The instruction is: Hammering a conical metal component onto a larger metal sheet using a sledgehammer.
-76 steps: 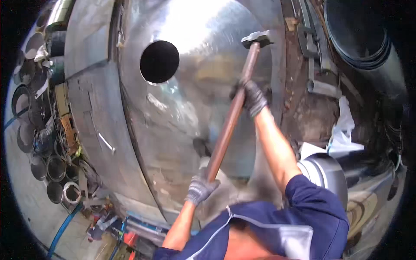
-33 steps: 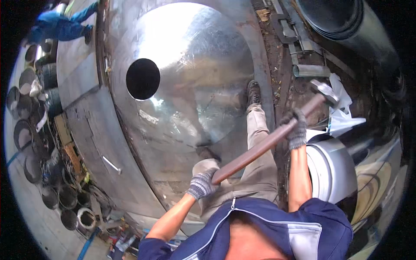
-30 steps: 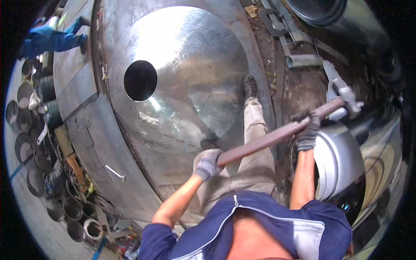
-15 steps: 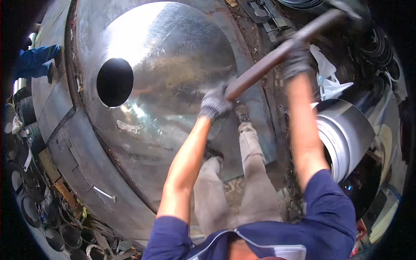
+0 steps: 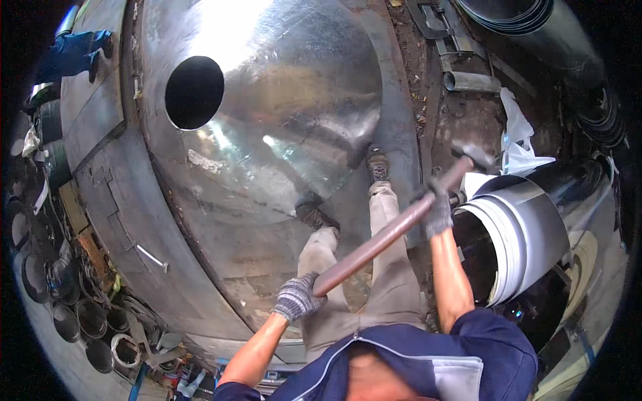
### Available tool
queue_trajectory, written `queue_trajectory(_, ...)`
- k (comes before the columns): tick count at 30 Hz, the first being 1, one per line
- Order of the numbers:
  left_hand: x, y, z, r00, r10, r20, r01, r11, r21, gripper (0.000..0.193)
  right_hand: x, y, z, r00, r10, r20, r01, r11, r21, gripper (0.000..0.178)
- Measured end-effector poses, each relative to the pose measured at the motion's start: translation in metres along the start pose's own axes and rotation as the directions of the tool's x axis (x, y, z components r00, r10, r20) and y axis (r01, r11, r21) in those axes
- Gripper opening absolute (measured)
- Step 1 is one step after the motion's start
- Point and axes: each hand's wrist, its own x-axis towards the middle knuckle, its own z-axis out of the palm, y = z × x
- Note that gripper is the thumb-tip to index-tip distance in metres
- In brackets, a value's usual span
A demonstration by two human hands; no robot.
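Observation:
Both hands wear grey knitted gloves and grip one sledgehammer (image 5: pixel 382 238) with a long brown handle. My left hand (image 5: pixel 298 297) is wrapped round the lower end of the handle, close to my body. Farther up, my right hand (image 5: pixel 436 210) closes round the handle below the hammer head (image 5: pixel 473 156), which is slightly blurred at the right. In front of my feet lies a large shiny sheet-metal cone (image 5: pixel 294 100) with a round dark opening at its left. My left shoe touches or nearly touches its near edge.
Rolled sheet metal (image 5: pixel 535 227) stands close on my right, beside crumpled white sheeting (image 5: pixel 518 130). A short pipe (image 5: pixel 472 82) and a clamp (image 5: pixel 441 30) lie at the far right. On the left are a loose metal rod (image 5: pixel 152 258), many pipe ends (image 5: pixel 65 323) and another person's blue-clothed legs (image 5: pixel 73 53).
The sledgehammer has come down and back toward my body, its head dropping from the far right to beside the rolled sheets. Both hands stay on the handle.

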Motion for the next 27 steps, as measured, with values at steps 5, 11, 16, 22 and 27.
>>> queue_trajectory(5,0.047,-0.012,0.009,0.977,0.204,-0.068,-0.203,0.979,0.024,0.056,-0.108,0.003,-0.083,0.918,-0.386,0.089,0.37,0.915,0.161,0.024)
queue_trajectory(11,0.16,0.155,-0.067,0.642,0.723,-0.255,-0.719,0.683,0.129,0.05,-0.243,-0.153,-0.088,0.446,-0.893,0.062,0.895,0.445,-0.029,0.029)
queue_trajectory(16,0.201,0.196,-0.137,0.594,0.739,-0.318,-0.721,0.664,0.198,0.05,-0.148,-0.195,-0.006,0.41,-0.906,-0.105,0.911,0.4,0.1,0.024)
queue_trajectory(22,0.255,-0.03,-0.099,0.947,0.153,-0.284,-0.144,0.988,0.052,0.071,0.081,0.069,0.216,0.753,-0.657,0.044,0.658,0.752,-0.03,0.029)
queue_trajectory(27,0.173,-0.113,0.008,0.944,-0.135,-0.3,0.159,0.985,0.059,0.071,0.111,0.185,0.174,0.936,-0.1,0.339,0.103,0.995,0.009,0.047)
